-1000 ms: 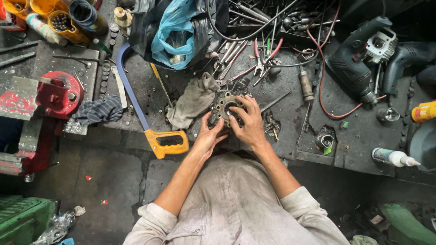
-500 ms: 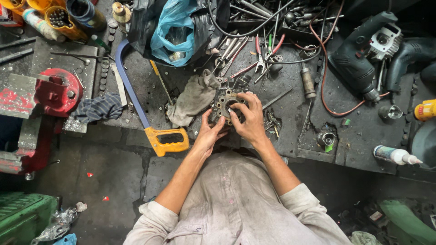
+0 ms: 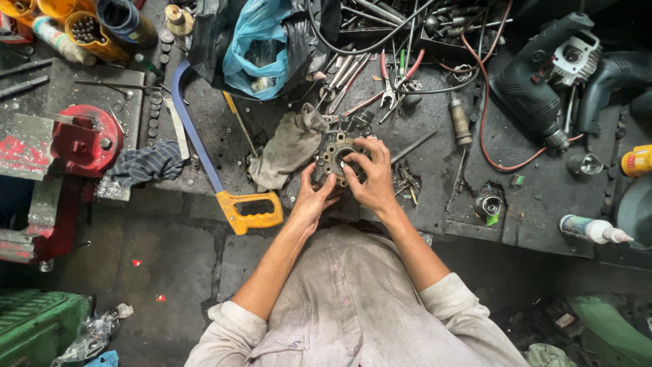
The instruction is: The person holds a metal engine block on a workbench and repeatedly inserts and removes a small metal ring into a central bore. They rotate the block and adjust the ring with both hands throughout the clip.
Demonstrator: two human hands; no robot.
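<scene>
A grey metal engine part (image 3: 337,151) with a round bore lies on the dark workbench just ahead of me. My left hand (image 3: 314,197) grips its near left edge, thumb up against the side. Over the part's right half rests my right hand (image 3: 370,175), fingers spread and fingertips pressing on the face beside the bore. A dirty grey rag (image 3: 286,146) lies to the left of the part, touching it.
A hacksaw (image 3: 224,177) with a blue frame and orange handle lies left of my hands. A red vise (image 3: 75,146) stands far left. Pliers and loose tools (image 3: 390,75) lie behind. A power drill (image 3: 536,81) and a tube (image 3: 592,230) sit right.
The fingers of my right hand have shifted a little over the part's face. The part and my left hand stay in about the same place.
</scene>
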